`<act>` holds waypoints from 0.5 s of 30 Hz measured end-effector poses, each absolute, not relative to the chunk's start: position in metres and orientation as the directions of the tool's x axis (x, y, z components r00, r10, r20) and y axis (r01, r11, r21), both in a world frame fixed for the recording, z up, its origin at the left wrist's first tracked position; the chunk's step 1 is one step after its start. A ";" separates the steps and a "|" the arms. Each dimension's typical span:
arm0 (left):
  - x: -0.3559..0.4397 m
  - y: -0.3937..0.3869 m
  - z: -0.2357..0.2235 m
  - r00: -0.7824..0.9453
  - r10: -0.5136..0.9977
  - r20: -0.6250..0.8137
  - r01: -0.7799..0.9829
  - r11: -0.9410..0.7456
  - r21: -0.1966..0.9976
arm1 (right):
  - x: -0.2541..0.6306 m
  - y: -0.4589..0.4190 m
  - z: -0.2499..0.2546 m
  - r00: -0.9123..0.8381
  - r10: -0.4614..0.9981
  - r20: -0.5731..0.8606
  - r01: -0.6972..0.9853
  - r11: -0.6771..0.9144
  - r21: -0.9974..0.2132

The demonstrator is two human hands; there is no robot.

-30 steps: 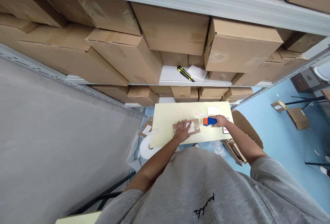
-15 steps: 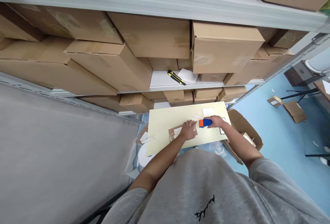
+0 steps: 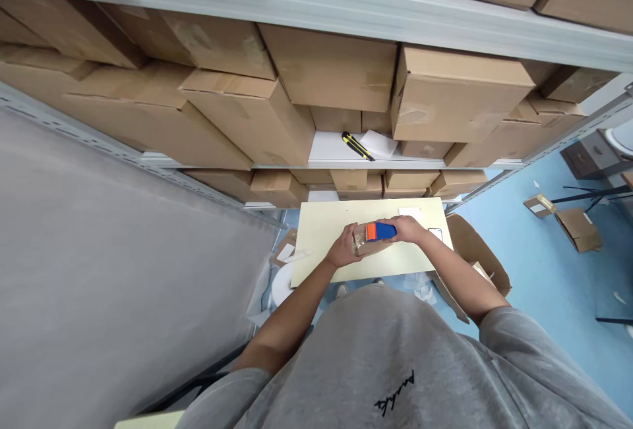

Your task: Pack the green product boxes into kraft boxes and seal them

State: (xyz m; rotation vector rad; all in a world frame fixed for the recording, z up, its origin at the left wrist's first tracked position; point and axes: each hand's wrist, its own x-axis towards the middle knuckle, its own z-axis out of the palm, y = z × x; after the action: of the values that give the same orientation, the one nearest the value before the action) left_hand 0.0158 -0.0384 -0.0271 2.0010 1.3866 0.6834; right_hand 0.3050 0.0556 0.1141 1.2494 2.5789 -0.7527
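The hands are close together over a pale board (image 3: 326, 234). The left hand (image 3: 345, 249) clamps a small brown parcel (image 3: 362, 247) to keep it steady, while the right hand (image 3: 407, 229) grips a blue-and-orange tape dispenser (image 3: 380, 231) pressed against this parcel.

Most of the brown packet (image 3: 361, 242) lies hidden — under the blue-and-orange tape dispenser (image 3: 381, 232).
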 end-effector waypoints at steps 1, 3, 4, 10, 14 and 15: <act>0.007 -0.041 -0.029 0.311 0.949 0.041 0.651 -0.244 0.718 | 0.305 0.058 0.112 -0.632 0.682 -0.368 0.773 0.523 -0.359; -0.010 -0.047 -0.031 0.286 0.958 -0.015 0.687 -0.194 0.700 | 0.309 0.062 0.109 -0.621 0.689 -0.374 0.783 0.522 -0.340; -0.017 -0.049 -0.033 0.279 0.960 -0.036 0.704 -0.179 0.687 | 0.312 0.065 0.108 -0.613 0.693 -0.379 0.789 0.517 -0.331; -0.031 -0.050 -0.033 0.319 0.945 -0.076 0.778 -0.215 0.591 | 0.329 0.067 0.097 -0.568 0.716 -0.407 0.820 0.445 -0.361; -0.035 -0.047 -0.032 0.340 0.938 -0.067 0.772 -0.238 0.589 | 0.345 0.063 0.086 -0.537 0.743 -0.401 0.829 0.375 -0.415; -0.037 -0.047 -0.032 0.346 0.936 -0.064 0.772 -0.245 0.586 | 0.349 0.063 0.085 -0.530 0.747 -0.401 0.832 0.366 -0.417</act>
State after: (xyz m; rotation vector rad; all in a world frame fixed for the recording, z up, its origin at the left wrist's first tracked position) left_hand -0.0367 -0.0466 -0.0323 2.0863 1.4855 0.4079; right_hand 0.3493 0.0628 0.0847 1.4419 2.4746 -0.8876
